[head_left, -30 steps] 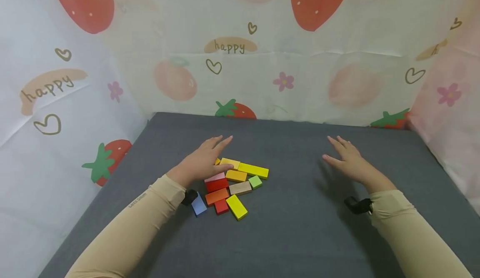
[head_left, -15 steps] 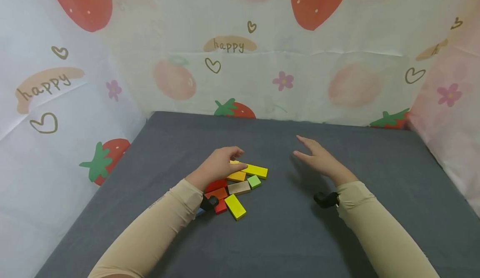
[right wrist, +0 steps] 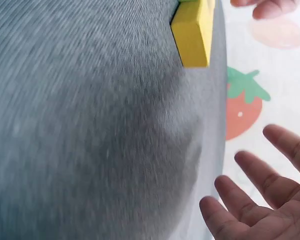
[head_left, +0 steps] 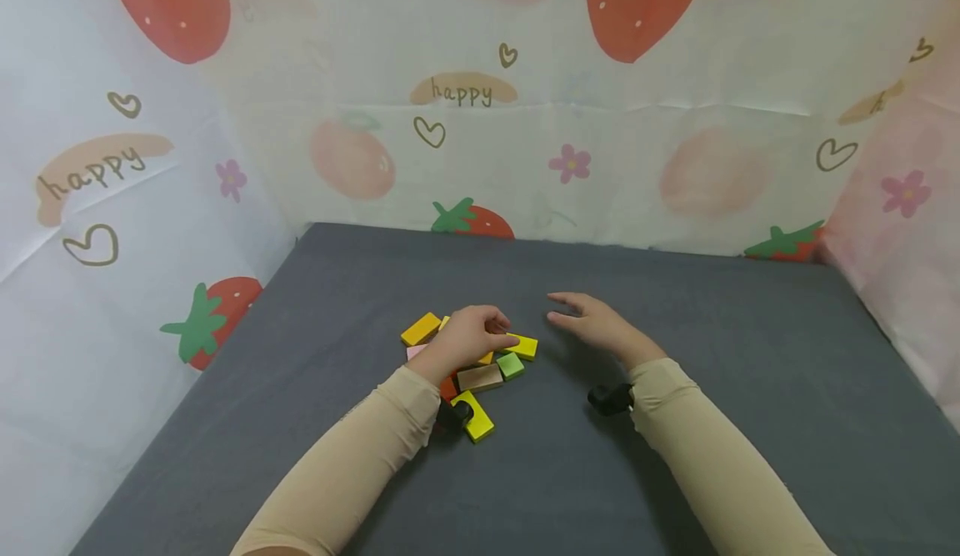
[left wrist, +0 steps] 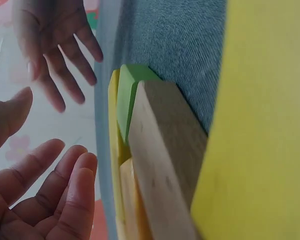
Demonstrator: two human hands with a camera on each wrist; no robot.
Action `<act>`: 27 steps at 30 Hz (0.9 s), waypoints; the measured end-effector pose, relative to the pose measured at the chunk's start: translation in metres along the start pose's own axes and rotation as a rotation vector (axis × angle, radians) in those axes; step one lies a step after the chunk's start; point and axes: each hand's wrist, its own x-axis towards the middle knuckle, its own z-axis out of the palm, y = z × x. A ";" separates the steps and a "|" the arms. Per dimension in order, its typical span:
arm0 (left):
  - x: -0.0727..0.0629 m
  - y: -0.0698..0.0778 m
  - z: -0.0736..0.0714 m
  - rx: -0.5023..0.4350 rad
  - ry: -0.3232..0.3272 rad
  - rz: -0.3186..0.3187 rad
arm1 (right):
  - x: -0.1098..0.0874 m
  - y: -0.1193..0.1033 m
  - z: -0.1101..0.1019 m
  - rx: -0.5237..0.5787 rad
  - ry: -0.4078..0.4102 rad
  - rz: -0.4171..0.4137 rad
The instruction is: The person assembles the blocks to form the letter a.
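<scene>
My left hand hovers over a cluster of wooden blocks, holding nothing; the left wrist view shows its thumb and loosely bent fingers apart. Beneath and beside it lie a long yellow block, a light green block and a natural wood block. A wide yellow block sits by the wrist, close up in the left wrist view. My hand and sleeve hide much of the cluster, including most of the red and orange blocks. To the right, my right hand hangs above the cloth with spread fingers, its palm facing the blocks.
A dark grey cloth covers the table. At the cluster's left edge lie an amber block and a partly covered pink block. A strawberry-print curtain rises behind the table and along both sides.
My left hand has moved right across the blocks, uncovering the amber block and covering the red ones. My right hand has come left toward the cluster. The visible blocks lie where they were.
</scene>
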 end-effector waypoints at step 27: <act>0.007 0.007 0.012 0.178 -0.069 -0.115 | 0.017 -0.005 0.033 -0.084 -0.051 -0.104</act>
